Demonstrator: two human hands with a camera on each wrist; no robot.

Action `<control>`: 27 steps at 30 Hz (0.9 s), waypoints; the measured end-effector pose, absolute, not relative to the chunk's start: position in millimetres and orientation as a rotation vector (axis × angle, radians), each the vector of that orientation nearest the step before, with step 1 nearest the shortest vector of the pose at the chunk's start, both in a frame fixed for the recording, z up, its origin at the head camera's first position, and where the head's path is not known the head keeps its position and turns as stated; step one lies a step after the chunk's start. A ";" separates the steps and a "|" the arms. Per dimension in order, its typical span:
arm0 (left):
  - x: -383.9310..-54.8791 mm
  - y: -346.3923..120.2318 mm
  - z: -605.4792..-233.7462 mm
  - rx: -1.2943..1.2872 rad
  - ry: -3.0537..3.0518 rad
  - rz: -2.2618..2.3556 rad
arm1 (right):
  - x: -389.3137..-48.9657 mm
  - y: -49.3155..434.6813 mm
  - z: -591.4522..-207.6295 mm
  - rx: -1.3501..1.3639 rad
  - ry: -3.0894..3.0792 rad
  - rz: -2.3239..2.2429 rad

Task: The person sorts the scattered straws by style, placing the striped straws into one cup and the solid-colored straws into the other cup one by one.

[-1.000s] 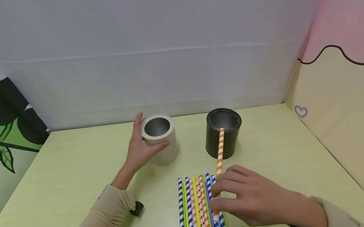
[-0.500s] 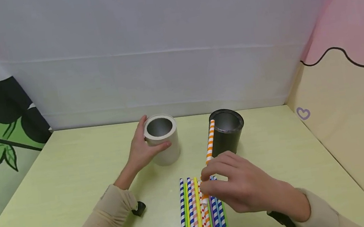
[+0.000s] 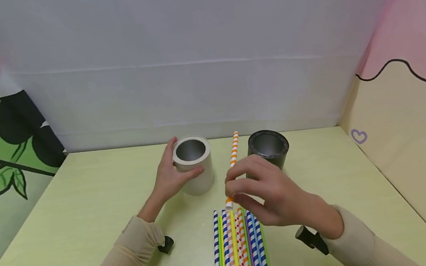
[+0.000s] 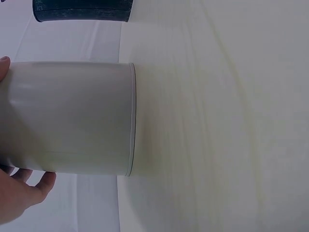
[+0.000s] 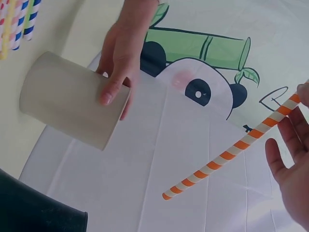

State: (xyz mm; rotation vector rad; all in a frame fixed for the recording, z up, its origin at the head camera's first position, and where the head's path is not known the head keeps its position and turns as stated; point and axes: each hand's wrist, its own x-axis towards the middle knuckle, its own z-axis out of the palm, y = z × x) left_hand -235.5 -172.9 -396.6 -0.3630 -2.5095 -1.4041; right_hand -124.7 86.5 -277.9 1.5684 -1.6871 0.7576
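My left hand point(image 3: 171, 174) grips a white can point(image 3: 198, 177) near its rim, with the thumb across the front and the fingers behind. The left wrist view shows the can's smooth side point(image 4: 72, 118) and its base at the table. Between thumb and fingers my right hand point(image 3: 273, 188) pinches an orange-and-white striped paper straw point(image 3: 233, 148) close to its near end. The straw's far end points up and away, between the two cans in the head view. A black can point(image 3: 268, 143) stands right of the white one, partly hidden behind my right hand.
A row of several coloured straws point(image 3: 238, 251), striped, dotted and plain, lies on the pale green table point(image 3: 69, 241) in front of me. Behind the cans is a white backdrop point(image 3: 190, 86). Cartoon-printed panels point(image 3: 410, 125) flank both sides.
My right hand has lifted the orange-striped straw off the row, moving it forward and left, from in front of the black can to between the cans. The left hand stays on the white can.
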 end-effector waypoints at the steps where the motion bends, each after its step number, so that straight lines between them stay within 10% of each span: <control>1: -235.5 -173.0 -397.3 -0.361 -2.511 -1.401 | -126.5 85.5 -277.0 1.563 -1.692 0.783; 27: -238.5 -174.1 -399.2 -0.410 -2.472 -1.440 | -190.1 54.0 -255.5 1.312 -1.766 1.646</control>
